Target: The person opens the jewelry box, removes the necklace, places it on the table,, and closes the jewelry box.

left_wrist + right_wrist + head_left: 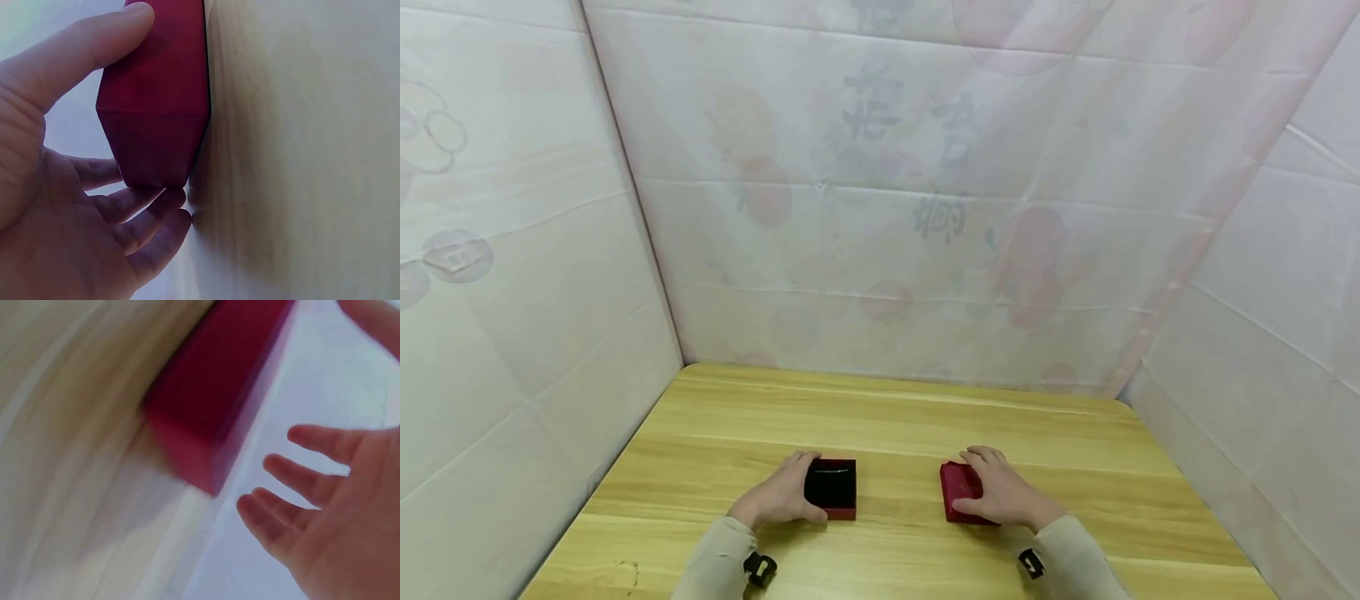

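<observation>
On the left of the table, a small red box (844, 513) stands with its black inside facing up. My left hand (784, 493) holds it, thumb on the near wall and fingers at the far wall. In the left wrist view the red side of this box (156, 81) shows between thumb and fingers. To the right, a red box lid (955, 482) lies on the wood, partly hidden under my right hand (1003, 495). The right wrist view shows spread fingers (300, 472) apart from the lid's red side (206, 394), which is blurred.
The wooden table (895, 417) spreads around both pieces. Pale patterned cloth (880, 250) hangs behind it and along both sides. Black straps (762, 570) are on the wrists, below the sleeves.
</observation>
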A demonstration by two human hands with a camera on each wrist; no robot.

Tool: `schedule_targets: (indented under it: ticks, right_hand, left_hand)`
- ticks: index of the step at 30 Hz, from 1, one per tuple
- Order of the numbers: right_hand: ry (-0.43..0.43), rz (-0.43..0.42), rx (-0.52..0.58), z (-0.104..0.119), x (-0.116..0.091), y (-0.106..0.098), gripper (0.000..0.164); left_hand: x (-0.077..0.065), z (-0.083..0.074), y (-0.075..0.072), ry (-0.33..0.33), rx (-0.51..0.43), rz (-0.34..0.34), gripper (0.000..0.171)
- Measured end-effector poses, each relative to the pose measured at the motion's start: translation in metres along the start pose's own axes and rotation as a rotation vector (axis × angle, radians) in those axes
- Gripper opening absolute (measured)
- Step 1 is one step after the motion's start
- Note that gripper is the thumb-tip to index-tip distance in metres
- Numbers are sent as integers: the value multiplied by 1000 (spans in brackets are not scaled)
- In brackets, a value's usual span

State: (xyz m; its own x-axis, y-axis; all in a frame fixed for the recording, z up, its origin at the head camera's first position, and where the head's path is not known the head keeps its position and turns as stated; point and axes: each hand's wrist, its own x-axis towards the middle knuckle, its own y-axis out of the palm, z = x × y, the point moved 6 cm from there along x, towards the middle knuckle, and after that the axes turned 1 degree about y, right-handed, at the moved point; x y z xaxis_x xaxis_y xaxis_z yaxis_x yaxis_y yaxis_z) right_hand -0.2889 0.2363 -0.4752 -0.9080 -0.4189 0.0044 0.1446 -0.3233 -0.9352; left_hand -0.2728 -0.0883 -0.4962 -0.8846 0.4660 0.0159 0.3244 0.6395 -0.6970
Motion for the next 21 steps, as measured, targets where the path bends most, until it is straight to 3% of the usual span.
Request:
schedule_targets:
  ticks: [5,9,21]
  right_hand:
    - [-6,-88,2,18,10,-3,56]
    - [-36,-115,28,31,16,-2,49]
    - [-123,-16,87,59,33,15,46]
  left_hand:
    - [1,0,0,1,15,-10,95]
    - [2,0,0,3,19,-10,95]
    - [4,0,2,-5,3,-11,96]
